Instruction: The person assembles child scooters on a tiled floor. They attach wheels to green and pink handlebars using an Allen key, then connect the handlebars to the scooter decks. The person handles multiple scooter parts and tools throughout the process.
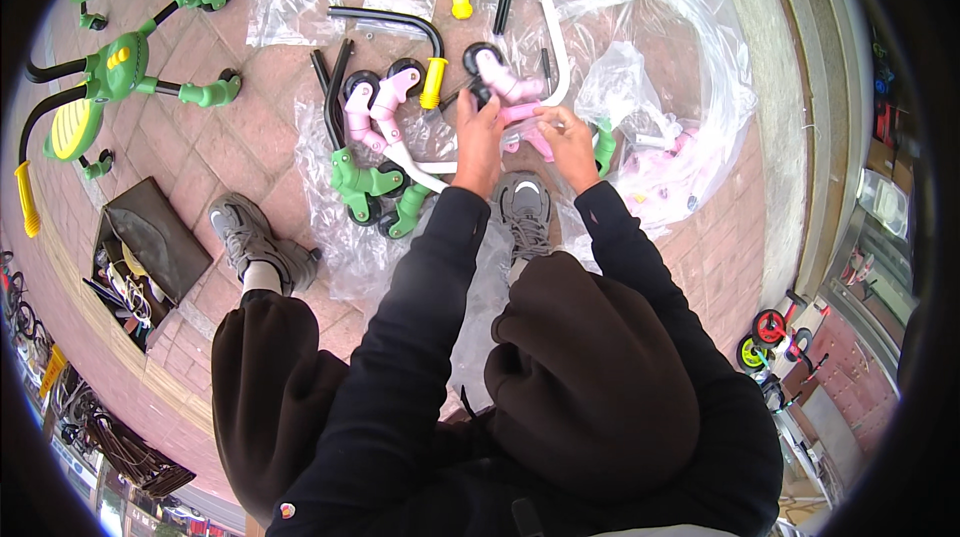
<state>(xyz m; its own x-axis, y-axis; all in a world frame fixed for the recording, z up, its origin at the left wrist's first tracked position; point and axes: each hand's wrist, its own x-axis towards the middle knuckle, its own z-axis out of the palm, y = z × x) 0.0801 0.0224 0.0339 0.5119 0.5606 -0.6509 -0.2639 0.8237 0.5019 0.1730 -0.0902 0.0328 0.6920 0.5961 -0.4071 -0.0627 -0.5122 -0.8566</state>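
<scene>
Above my right shoe, a pink plastic part [518,113] spans the space between my hands. My left hand [479,144] grips its left end with thumb and fingers, close to a black wheel. My right hand [568,145] pinches its right end. Just beyond lies a pink caster leg [510,83] with a black wheel [483,58], and a white bent tube [559,47] runs beside it. Whether the pink part is joined to either, I cannot tell. More pink caster legs [391,97] and green caster legs [358,181] lie to the left.
Clear plastic wrapping [700,27] covers much of the brick paving. A black curved handlebar [385,15] with a yellow grip lies ahead. Green ride-on frames [118,67] stand at the far left. A dark tool case [165,247] lies open near my left shoe [245,230].
</scene>
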